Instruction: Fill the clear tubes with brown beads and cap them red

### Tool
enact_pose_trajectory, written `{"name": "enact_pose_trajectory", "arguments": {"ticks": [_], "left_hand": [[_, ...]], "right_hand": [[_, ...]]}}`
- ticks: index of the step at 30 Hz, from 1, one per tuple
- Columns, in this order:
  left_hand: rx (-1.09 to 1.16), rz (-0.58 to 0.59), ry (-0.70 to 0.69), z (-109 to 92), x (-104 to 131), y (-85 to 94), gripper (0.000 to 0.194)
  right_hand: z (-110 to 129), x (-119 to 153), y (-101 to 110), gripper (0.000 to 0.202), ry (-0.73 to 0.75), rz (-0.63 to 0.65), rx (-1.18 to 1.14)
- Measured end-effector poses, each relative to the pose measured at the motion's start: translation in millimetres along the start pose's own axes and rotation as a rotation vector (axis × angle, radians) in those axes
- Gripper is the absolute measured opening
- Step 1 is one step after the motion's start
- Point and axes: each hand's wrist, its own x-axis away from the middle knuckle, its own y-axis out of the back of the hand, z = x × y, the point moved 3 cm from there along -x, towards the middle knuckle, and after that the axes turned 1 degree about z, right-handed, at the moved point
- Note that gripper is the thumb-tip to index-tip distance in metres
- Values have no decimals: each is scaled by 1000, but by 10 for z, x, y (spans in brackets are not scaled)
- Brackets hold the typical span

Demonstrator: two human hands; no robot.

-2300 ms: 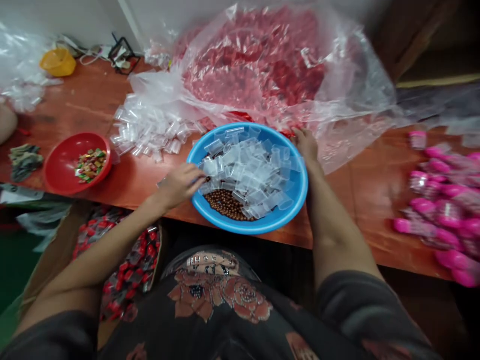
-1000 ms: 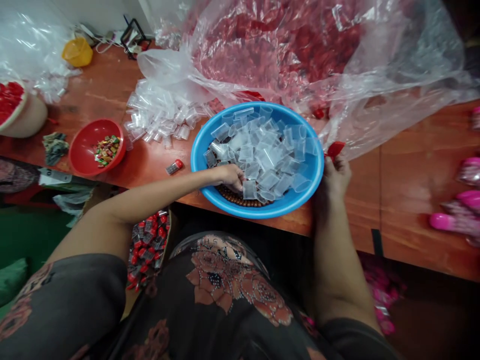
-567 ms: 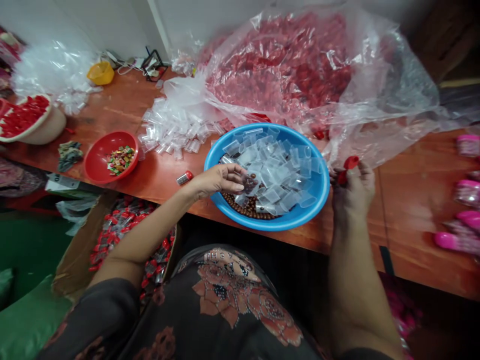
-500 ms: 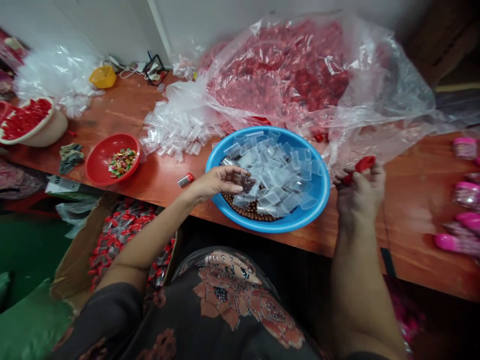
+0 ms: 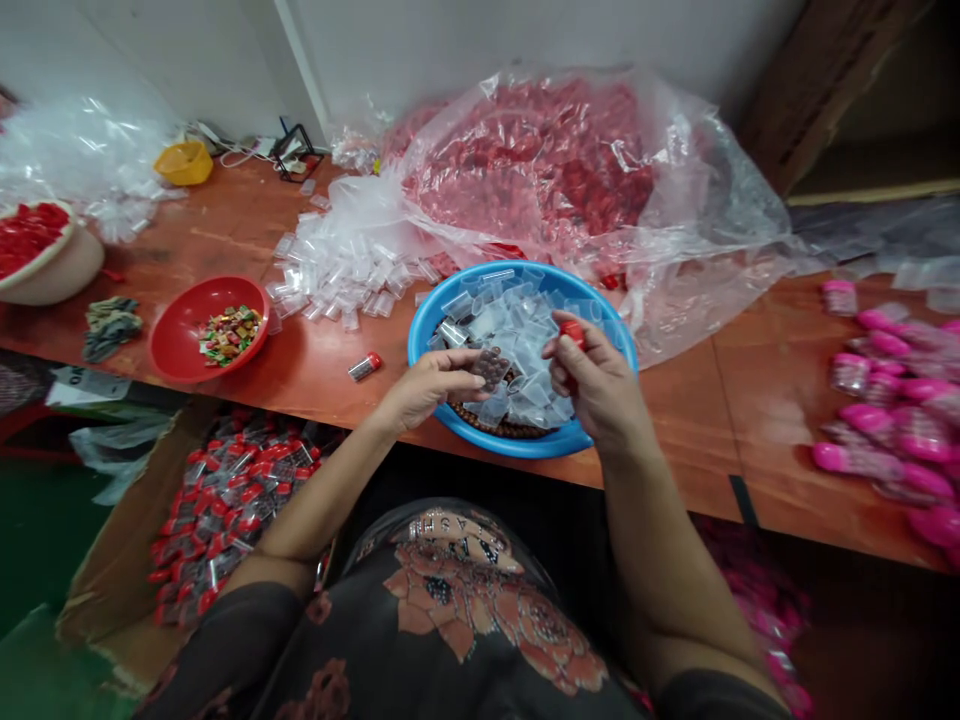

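My left hand [image 5: 429, 388] pinches a clear plastic tube [image 5: 491, 370] that has brown beads in it, over the left part of the blue basin [image 5: 436, 318]. Between the fingers of my right hand [image 5: 596, 375] is a red cap [image 5: 572, 334], held a short way to the right of the tube and apart from it. Below both hands, the basin contains a heap of clear plastic tubes [image 5: 517, 315] lying on brown beads [image 5: 517, 428]. A capped tube with a red top [image 5: 365, 366] lies on the table left of the basin.
Behind the basin, a large clear bag [image 5: 525, 160] of red pieces leans against the wall. A red bowl [image 5: 169, 340] with small wrapped pieces stands left. Pink-capped containers [image 5: 885, 400] lie right. Below the table edge, a carton [image 5: 112, 580] holds red-capped tubes.
My right hand has moved left from beyond the basin's right side to above it, bringing the red cap near the tube. My left hand still holds the tube. The view has shifted right.
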Motion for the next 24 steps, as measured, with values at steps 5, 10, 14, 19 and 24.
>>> {"name": "enact_pose_trajectory", "arguments": {"ticks": [5, 10, 14, 19, 24], "left_hand": [[23, 2, -21, 80, 19, 6, 40], [47, 41, -25, 98, 48, 32, 37], [92, 49, 48, 125, 60, 70, 36], [136, 33, 72, 162, 73, 109, 35], [108, 13, 8, 197, 88, 122, 39]], "right_hand": [[-71, -2, -210, 43, 71, 93, 189], [-4, 80, -274, 41, 189, 239, 312], [-29, 90, -262, 42, 228, 322, 437], [-39, 56, -182, 43, 266, 212, 552], [-39, 97, -208, 51, 274, 168, 567]]}}
